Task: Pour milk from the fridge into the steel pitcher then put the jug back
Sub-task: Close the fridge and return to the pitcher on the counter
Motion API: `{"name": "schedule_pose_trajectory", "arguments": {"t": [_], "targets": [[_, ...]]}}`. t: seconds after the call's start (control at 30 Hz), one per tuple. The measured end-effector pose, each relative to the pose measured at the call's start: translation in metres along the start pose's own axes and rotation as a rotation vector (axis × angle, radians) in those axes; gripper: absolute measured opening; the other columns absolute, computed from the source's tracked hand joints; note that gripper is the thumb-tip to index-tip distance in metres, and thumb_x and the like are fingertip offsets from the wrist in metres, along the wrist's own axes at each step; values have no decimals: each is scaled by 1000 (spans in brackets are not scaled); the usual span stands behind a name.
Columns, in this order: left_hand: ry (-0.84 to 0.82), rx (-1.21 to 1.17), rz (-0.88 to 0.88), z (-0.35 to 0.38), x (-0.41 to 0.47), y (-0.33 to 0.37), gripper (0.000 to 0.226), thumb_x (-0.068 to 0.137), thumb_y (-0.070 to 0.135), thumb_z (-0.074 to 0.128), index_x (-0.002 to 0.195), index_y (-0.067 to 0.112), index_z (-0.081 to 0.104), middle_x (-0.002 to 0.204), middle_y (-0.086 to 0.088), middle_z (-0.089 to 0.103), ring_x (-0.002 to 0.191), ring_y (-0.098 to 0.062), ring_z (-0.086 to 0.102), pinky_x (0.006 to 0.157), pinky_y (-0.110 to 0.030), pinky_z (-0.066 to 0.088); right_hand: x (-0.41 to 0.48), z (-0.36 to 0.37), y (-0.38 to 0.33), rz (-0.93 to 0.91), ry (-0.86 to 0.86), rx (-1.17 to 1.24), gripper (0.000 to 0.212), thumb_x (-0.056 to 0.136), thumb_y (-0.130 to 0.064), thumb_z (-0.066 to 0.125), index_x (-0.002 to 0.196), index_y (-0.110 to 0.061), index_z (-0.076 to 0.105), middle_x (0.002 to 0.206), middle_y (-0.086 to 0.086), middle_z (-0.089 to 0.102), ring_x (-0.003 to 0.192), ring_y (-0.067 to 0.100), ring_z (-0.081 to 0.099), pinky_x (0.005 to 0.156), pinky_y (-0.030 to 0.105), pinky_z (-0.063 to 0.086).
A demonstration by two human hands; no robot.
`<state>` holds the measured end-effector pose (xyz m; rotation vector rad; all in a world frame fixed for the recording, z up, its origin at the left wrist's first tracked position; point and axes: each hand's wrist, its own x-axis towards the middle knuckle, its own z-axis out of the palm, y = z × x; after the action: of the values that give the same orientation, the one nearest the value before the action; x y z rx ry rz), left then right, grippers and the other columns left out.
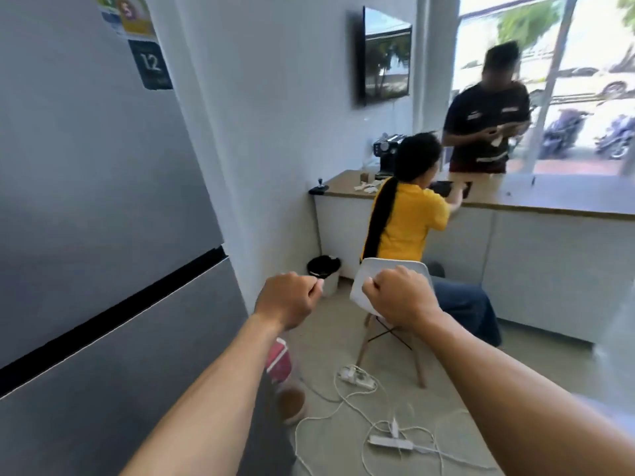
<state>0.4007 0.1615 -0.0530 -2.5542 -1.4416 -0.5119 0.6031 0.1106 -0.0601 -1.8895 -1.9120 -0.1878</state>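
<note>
Both forearms fill the lower frame, reaching forward. Left hand [287, 298] is curled into a loose fist, fingers pressed together, nothing visible in the grip. Right hand [400, 297] likewise fisted, grip closed on nothing that shows. Both hang in mid air, apart from each other and touching no object.

Fridge [103, 207] stands at the left of view, grey, both doors shut, dark seam between upper and lower door running diagonally. Stickers on the upper door. No handle can be made out; the door edge lies along the right side of the fridge face, just left of the left hand. Milk jug not in view, presumably behind the closed doors. Steel pitcher not identifiable either; counter [515, 197] at the far side carries a dark coffee machine [386, 156] and small items, too blurred to name.

Key relation: fridge lies to the left of both hands, its long axis vertical, and the left hand is clearly the nearer one, close beside the door edge but not touching. Right hand is further off, over the white chair [369, 283].

Judgement: task at the very start, fridge not yet opened. Next move likely calls for the left hand to uncurl and take the door edge.

Clutter: a seated person in a yellow top [409, 221] at the counter, a standing person in a dark shirt [488, 128] behind it, power strips and white cables [378, 431] on the floor, a trip risk when carrying the jug across.
</note>
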Motion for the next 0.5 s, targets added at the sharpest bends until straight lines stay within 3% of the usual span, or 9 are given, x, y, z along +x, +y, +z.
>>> {"name": "schedule_pose_trajectory", "arguments": {"t": [0.13,0.2,0.27,0.4,0.5], "targets": [[2,-27,249,29,43,137,45,103,36,39,80,9,67,88,-20,71,84,-39,64,61,-33,30,-59,-54,120,273,48,-62,35,91,-29,44,67,-12,64,73,9,60,70,30,58,61,31,42],[1,-33,383,43,57,206,45,104,35,38,84,9,70,91,-17,72,84,-35,66,62,-33,32,-93,-77,177,399,61,-93,38,92,-31,43,75,-8,68,82,14,65,78,33,63,68,34,46],[-9,-58,515,57,67,275,46,104,36,36,86,12,71,93,-14,73,85,-32,67,63,-35,37,-132,-100,231,493,70,-104,39,91,-33,42,67,-10,64,81,16,64,76,33,62,71,37,49],[-46,-81,672,78,75,403,46,103,42,34,86,15,68,95,-11,73,89,-34,67,63,-33,35,-217,-141,317,683,111,-190,43,92,-32,41,54,-11,45,73,16,62,65,31,52,57,31,35],[-69,-160,789,87,66,496,41,102,42,38,87,14,64,91,-12,71,84,-35,66,63,-33,33,-290,-172,370,829,152,-236,46,92,-36,39,54,-11,48,65,8,60,61,28,55,51,27,33]]}}
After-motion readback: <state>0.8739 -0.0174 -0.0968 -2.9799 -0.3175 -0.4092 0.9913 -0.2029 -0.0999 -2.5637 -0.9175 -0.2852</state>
